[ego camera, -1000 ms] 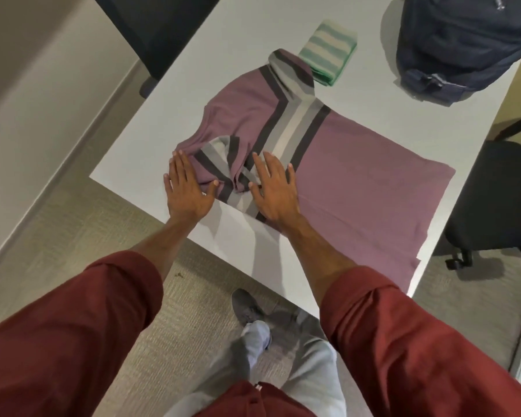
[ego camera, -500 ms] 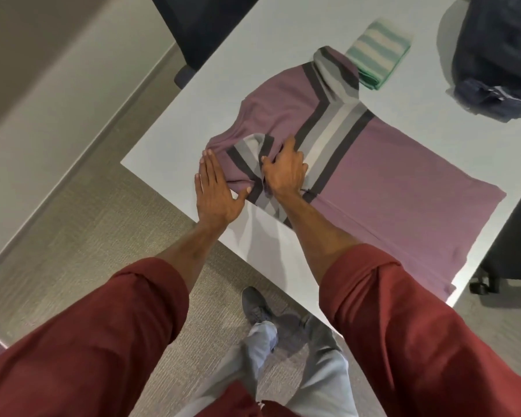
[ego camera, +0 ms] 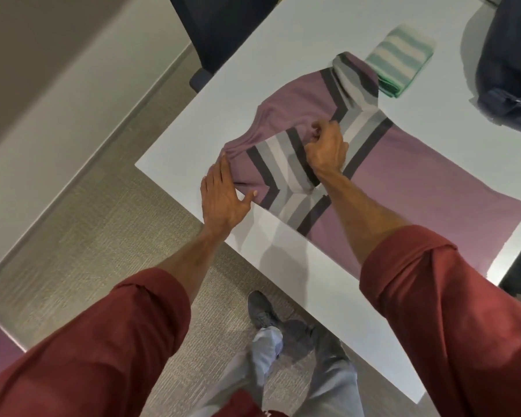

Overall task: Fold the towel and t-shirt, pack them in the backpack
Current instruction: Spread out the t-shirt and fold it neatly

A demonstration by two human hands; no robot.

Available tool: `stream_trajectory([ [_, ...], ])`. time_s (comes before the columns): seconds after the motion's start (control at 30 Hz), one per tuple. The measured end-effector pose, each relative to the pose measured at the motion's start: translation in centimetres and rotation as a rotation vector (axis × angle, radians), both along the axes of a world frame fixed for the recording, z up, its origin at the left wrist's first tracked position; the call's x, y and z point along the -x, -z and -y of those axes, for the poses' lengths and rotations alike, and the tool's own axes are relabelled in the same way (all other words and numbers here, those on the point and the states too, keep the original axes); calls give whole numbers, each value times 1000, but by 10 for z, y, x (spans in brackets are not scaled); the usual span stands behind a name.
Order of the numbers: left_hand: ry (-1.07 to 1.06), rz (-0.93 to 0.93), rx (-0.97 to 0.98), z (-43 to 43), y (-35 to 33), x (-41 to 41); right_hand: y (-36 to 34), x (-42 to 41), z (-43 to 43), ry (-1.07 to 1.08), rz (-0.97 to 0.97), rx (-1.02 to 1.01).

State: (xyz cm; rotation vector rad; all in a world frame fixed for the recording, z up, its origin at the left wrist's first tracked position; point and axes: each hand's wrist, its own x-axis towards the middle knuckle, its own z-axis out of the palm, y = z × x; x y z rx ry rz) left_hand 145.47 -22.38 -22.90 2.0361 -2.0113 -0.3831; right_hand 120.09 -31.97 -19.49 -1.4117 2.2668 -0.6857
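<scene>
Red-sleeved right hand (ego camera: 325, 152) pinches a fold of the purple, grey-striped t-shirt (ego camera: 409, 188) spread on the white table (ego camera: 193, 139), left hand (ego camera: 223, 197) flat with fingers apart at its edge; folded green-striped towel (ego camera: 400, 64) and dark blue backpack (ego camera: 509, 55) lie beyond.

I'm standing in what is looking like an office — a plain white table (ego camera: 328, 284) is sitting on short-pile grey-beige carpet (ego camera: 109, 236), a dark office chair (ego camera: 223, 28) is tucked in at its far side, and a bare pale wall (ego camera: 57, 94) is running alongside.
</scene>
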Motion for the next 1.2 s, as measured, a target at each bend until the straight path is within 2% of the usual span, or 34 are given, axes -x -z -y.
stream_trajectory([
  [0.1, 36, -57, 46, 8, -9, -12, -3, -15, -22, 15, -99, 116],
  [0.27, 93, -116, -26, 32, -27, -25, 6, -56, -71, -409, -183, 186],
  [0.4, 207, -211, -2, 47, -42, -38, 21, -71, -109, -510, -193, 192],
  [0.47, 279, -166, -3, 57, -46, -43, 28, -71, -127, -568, -216, 144],
  [0.57, 366, 38, -40, 75, -46, -47, 40, -65, -148, -676, -280, 64],
  [0.67, 338, 186, -23, 84, -39, -51, 45, -58, -161, -702, -330, -2],
  [0.8, 182, 264, 25, 66, -37, -48, 45, -56, -167, -713, -359, -19],
  [0.9, 285, 257, 103, 41, -34, -31, 43, -56, -171, -721, -351, -39],
  [1.0, 476, 276, 51, 18, -13, -17, 45, -47, -180, -720, -337, -53],
  [1.07, 478, 285, 2, 14, 1, -12, 47, -38, -185, -699, -330, -75],
  [1.2, 415, 173, -79, 22, 11, -7, 47, -19, -199, -670, -365, -102],
])
